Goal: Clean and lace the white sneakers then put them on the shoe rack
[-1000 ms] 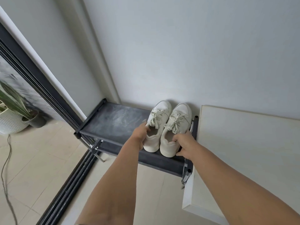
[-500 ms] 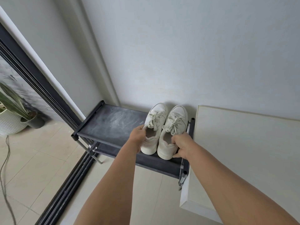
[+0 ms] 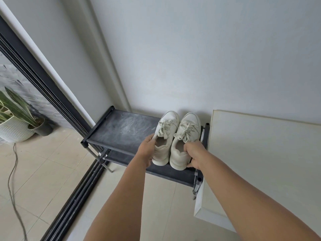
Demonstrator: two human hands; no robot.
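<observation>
a: where are the white sneakers [image 3: 175, 136] sitting?

b: side by side on the shoe rack [image 3: 121, 129], toes to the wall. the left hand [image 3: 146, 150] is gripping one collar, the right hand [image 3: 194, 153] is gripping the other heel.

a: how are they looking to handle?

b: light and soft-sided, i'm guessing; the firmer heel is looking like the best hold.

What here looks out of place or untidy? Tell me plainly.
Only the shoe rack: its dark top shelf carries whitish, dusty smears left of the shoes. The left sneaker and right sneaker sit side by side, laced, toes to the wall, the left hand and right hand gripping their heels.
</observation>
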